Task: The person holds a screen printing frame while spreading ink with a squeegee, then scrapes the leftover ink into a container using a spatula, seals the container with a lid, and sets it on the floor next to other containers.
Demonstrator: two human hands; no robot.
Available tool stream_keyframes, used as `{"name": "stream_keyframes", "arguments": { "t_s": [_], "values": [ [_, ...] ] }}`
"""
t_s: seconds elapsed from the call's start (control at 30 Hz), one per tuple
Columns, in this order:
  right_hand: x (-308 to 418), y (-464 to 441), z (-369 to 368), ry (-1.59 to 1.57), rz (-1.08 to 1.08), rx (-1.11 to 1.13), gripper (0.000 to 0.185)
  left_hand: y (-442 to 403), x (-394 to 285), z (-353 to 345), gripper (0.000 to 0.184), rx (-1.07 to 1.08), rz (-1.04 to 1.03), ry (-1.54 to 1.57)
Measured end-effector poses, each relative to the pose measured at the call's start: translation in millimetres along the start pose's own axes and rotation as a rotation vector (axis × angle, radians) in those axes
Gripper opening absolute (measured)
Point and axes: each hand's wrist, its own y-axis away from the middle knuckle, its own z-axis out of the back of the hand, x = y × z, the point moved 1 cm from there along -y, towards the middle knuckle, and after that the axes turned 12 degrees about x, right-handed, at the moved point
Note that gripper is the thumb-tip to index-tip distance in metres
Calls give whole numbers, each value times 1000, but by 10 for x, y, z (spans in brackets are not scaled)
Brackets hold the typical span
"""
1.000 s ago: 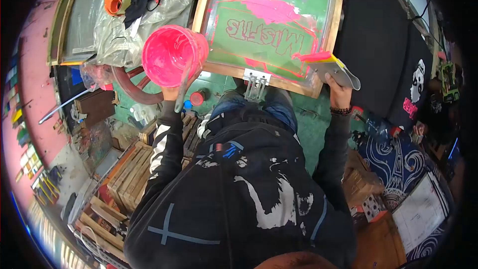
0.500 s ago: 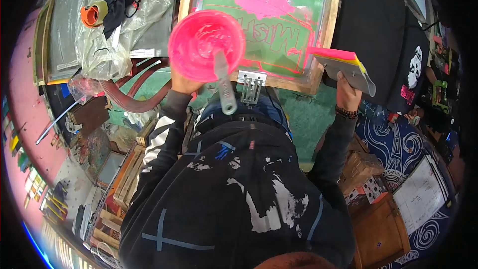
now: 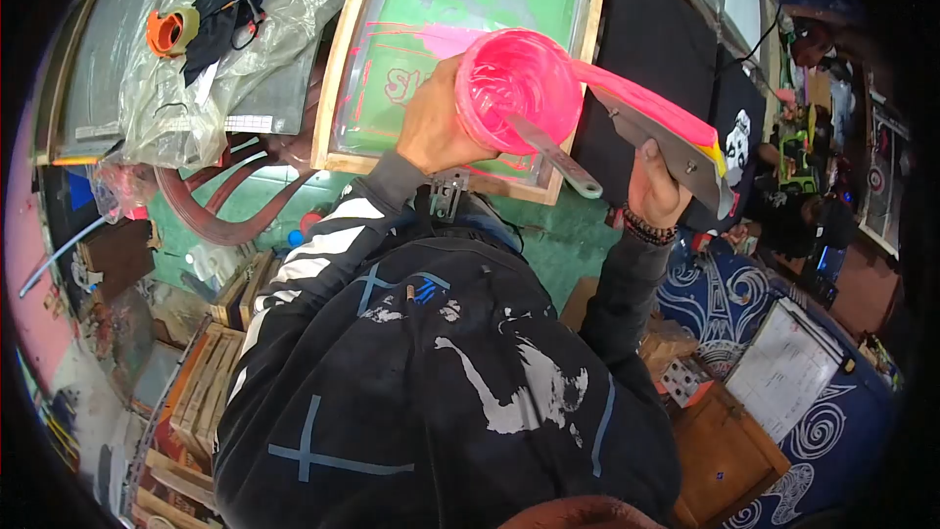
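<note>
My left hand (image 3: 441, 122) grips a pink bucket (image 3: 514, 88) by its left side, tilted so that the pink ink inside shows. A spatula (image 3: 563, 162) lies in the bucket with its handle over the near rim. In my right hand (image 3: 658, 186) is a squeegee (image 3: 671, 142), its blade edge coated in pink. The squeegee's far end meets the bucket's right rim. Behind the bucket lies a wood-framed green screen (image 3: 392, 0) with pink ink and lettering on it, partly hidden by the bucket and my left hand.
A metal hinge clamp (image 3: 447, 194) is at the screen's near edge. Black fabric (image 3: 656, 39) lies right of the screen. To the left are clear plastic sheeting (image 3: 294, 10), an orange tape roll (image 3: 170, 33) and curved reddish-brown tubing (image 3: 215, 225). Wooden frames (image 3: 208, 382) stand lower left.
The bucket has moved right, across the screen's near edge, and now meets the squeegee. The spatula has swung rightward. The camera view has shifted, and the screen appears further left.
</note>
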Motion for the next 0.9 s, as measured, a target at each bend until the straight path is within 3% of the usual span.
{"name": "stream_keyframes", "arguments": {
  "t_s": [0.47,0.63,0.9],
  "values": [
    [166,-114,-286,145,91,-41,27,115,-192,64,104,-39,5,2],
    [106,-120,-192,306,120,71,23,161,-218,103,107,-14,38,74],
    [40,-67,-265,298,98,-24,24,202,-279,180,107,-39,12,92]
  ]
}}
